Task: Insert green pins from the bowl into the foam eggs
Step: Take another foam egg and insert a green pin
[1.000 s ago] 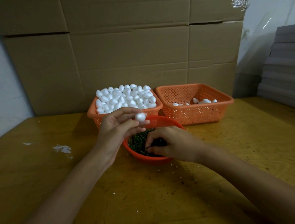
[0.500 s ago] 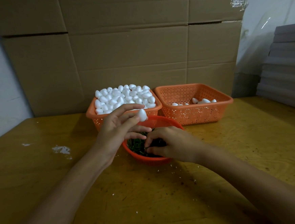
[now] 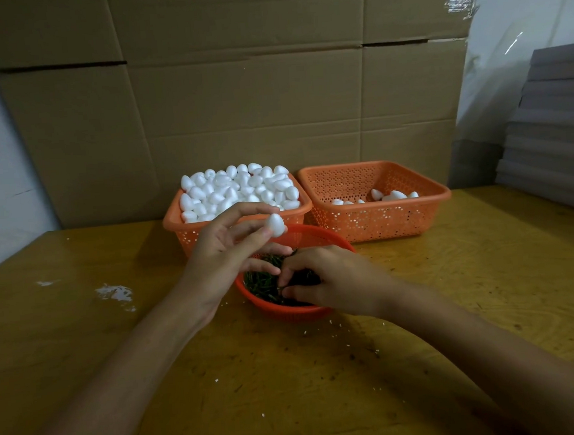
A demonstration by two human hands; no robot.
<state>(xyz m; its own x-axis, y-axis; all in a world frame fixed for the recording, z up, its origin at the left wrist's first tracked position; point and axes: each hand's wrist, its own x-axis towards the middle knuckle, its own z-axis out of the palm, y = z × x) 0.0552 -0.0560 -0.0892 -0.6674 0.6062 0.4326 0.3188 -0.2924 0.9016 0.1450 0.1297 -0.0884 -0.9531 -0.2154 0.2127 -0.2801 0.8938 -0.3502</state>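
Observation:
My left hand [image 3: 228, 252] pinches a white foam egg [image 3: 276, 225] between thumb and forefinger, held just above the round orange bowl [image 3: 309, 238]. Green pins [image 3: 261, 284] fill that bowl. My right hand [image 3: 325, 279] reaches down into it, fingertips curled and pinching among the pins; a single pin between them is too small to make out. Behind the bowl, a left orange basket [image 3: 176, 222] is heaped with foam eggs, and a right orange basket [image 3: 425, 203] holds a few eggs [image 3: 393, 195].
Everything sits on a yellow wooden table [image 3: 117, 350] with white foam crumbs [image 3: 115, 294] at the left. Cardboard boxes [image 3: 235, 101] form a wall behind the baskets. A stack of grey sheets [image 3: 556, 127] rises at the right edge.
My left hand has turned the egg from sideways to upright and lifted it slightly. My right hand stays in the bowl, fingers shifting among the pins.

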